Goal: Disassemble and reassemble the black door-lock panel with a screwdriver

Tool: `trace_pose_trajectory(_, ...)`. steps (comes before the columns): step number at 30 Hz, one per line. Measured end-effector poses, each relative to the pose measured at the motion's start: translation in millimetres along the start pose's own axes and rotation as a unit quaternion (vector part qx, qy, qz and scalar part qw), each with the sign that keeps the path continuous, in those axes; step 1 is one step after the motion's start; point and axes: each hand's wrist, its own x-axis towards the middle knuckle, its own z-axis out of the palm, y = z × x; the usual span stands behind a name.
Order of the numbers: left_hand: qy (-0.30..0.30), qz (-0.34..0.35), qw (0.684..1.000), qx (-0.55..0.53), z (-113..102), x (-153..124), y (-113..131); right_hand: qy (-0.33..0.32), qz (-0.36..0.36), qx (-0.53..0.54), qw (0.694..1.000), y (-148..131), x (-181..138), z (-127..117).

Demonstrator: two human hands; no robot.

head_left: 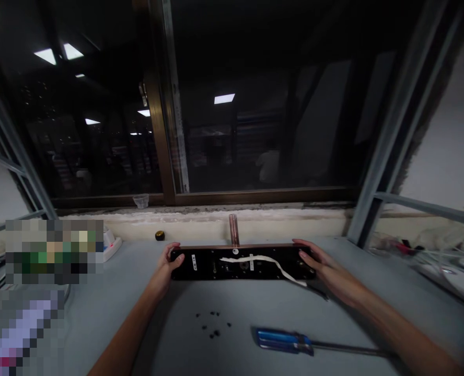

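A long black lock panel (pixel 224 264) with a copper-coloured handle (pixel 233 230) standing up behind it lies across the grey table. A white ribbon cable (pixel 271 262) runs over its back. My left hand (pixel 168 263) grips the panel's left end, fingers curled over its top edge. At the other end my right hand (pixel 319 262) holds the panel, fingers wrapped along the edge. Several small black screws (pixel 212 324) lie loose on the table in front of the panel. A blue-handled screwdriver (pixel 285 341) rests to the right of the screws.
A dark window (pixel 255 104) and a pale sill (pixel 216 222) stand behind the table. A small black round object (pixel 160 235) sits by the sill. Metal frame bars (pixel 389 146) rise at right; white cables and clutter (pixel 436 250) lie beyond them.
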Motion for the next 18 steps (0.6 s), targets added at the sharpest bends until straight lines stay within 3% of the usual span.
trace_pose_trajectory(3, -0.017, 0.027, 0.998, 0.052, -4.4, 3.1, -1.4, 0.009, -0.029, -0.088, 0.996, 2.7, 4.2, -6.5)
trace_pose_trajectory(5, -0.021, 0.075, 0.990, 0.121, -8.6, 5.2, -1.0, 0.051, -0.092, -0.180, 0.978, -3.2, 2.7, -9.9)
trace_pose_trajectory(8, -0.031, 0.182, 0.948, 0.261, -15.0, 6.2, 2.4, 0.152, -0.247, -0.310, 0.906, -24.0, -10.3, -6.5)
trace_pose_trajectory(10, -0.039, 0.256, 0.901, 0.348, -17.6, 4.6, 5.1, 0.165, -0.315, -0.347, 0.868, -39.2, -23.5, 2.8)
trace_pose_trajectory(14, -0.034, 0.349, 0.813, 0.465, -16.0, -1.8, 7.9, 0.069, -0.395, -0.377, 0.835, -48.7, -40.9, 28.2)
trace_pose_trajectory(18, -0.042, 0.390, 0.745, 0.539, -8.3, -8.5, 7.8, -0.003, -0.364, -0.429, 0.827, -32.3, -38.9, 44.3)
